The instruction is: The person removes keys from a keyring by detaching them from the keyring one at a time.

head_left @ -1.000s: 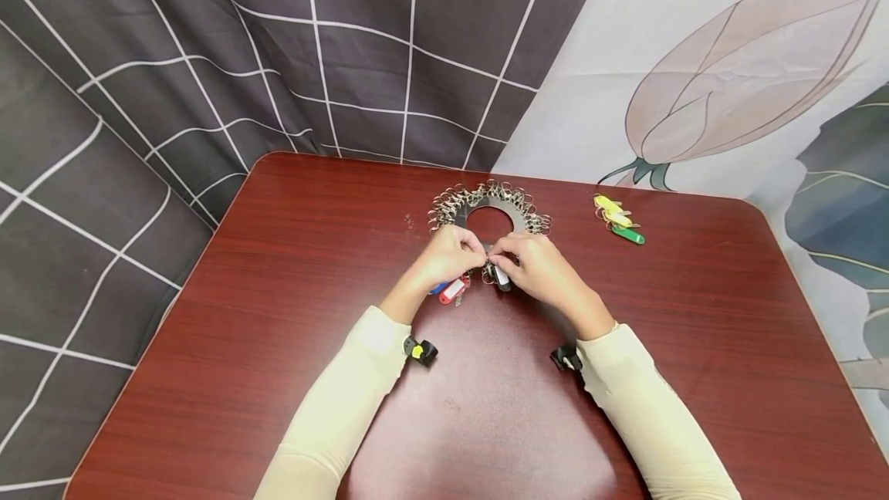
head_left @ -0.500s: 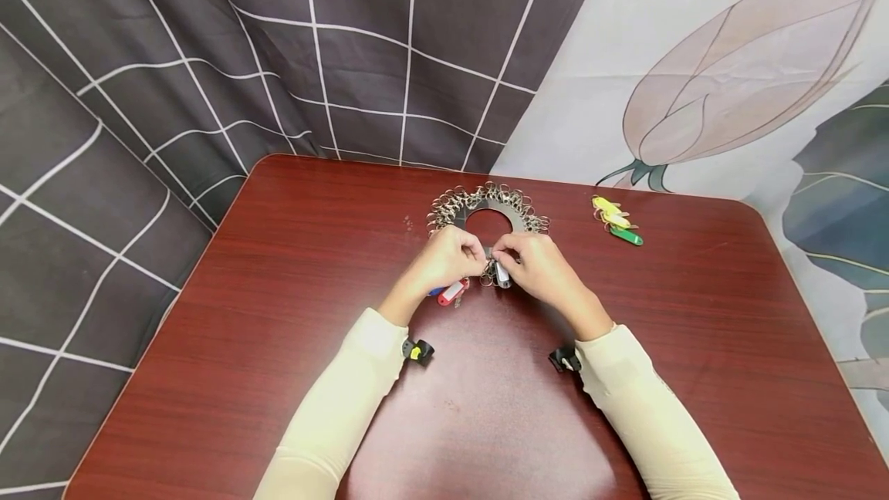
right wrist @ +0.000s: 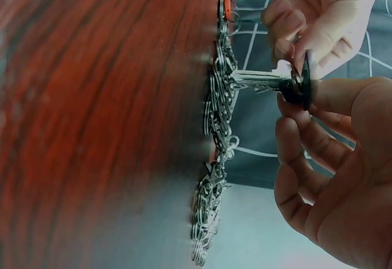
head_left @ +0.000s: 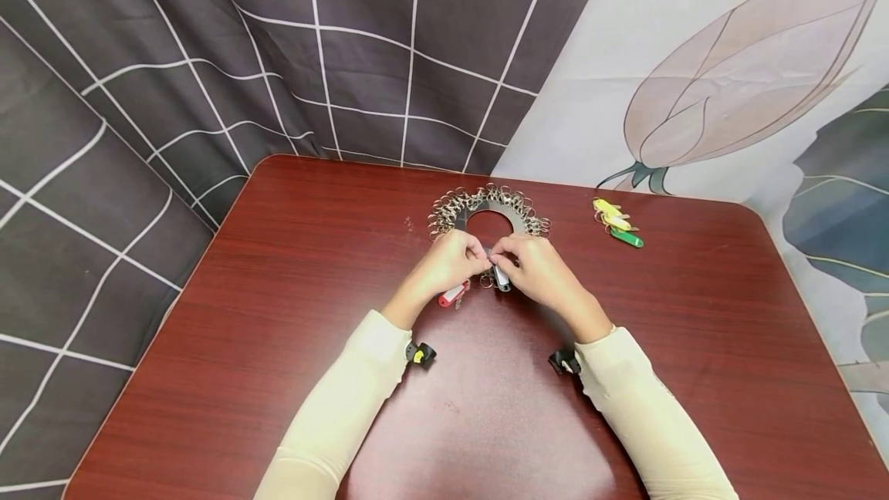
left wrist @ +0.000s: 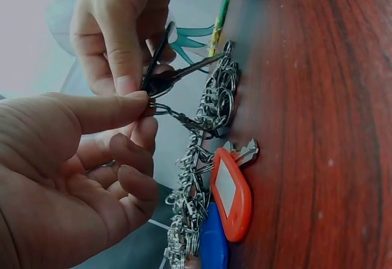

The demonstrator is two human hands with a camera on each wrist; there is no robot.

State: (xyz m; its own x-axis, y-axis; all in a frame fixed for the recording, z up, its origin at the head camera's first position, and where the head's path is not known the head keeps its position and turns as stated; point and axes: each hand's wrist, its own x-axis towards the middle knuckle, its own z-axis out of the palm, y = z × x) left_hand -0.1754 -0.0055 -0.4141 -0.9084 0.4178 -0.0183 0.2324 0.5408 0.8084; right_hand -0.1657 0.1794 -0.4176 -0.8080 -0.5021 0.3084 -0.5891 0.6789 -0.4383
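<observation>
In the middle of the table lies a flat grey ring [head_left: 515,216] hung all round with small metal split rings and clasps [head_left: 444,211]. My left hand [head_left: 451,259] is over its near side, thumb and forefinger pinching one small metal ring [left wrist: 160,106]. Facing it, my right hand [head_left: 538,265] pinches a black key tag [head_left: 501,278] with a white label, close against the left fingertips. A key [left wrist: 193,68] with a dark head hangs from this tag. Beside the left hand, a red key tag [left wrist: 233,198] with its key and a blue tag [left wrist: 213,238] lie at the ring's edge.
Yellow key tags [head_left: 611,214] and a green one [head_left: 627,238] lie with keys at the back right of the reddish-brown table [head_left: 312,253]. A dark checked curtain [head_left: 361,60] and a pale printed cloth [head_left: 576,122] hang behind it.
Both hands stay at the near side of the ring with small finger movements. The black tag tilts slightly, and the blue tag has gone out of sight behind the left hand in the head view.
</observation>
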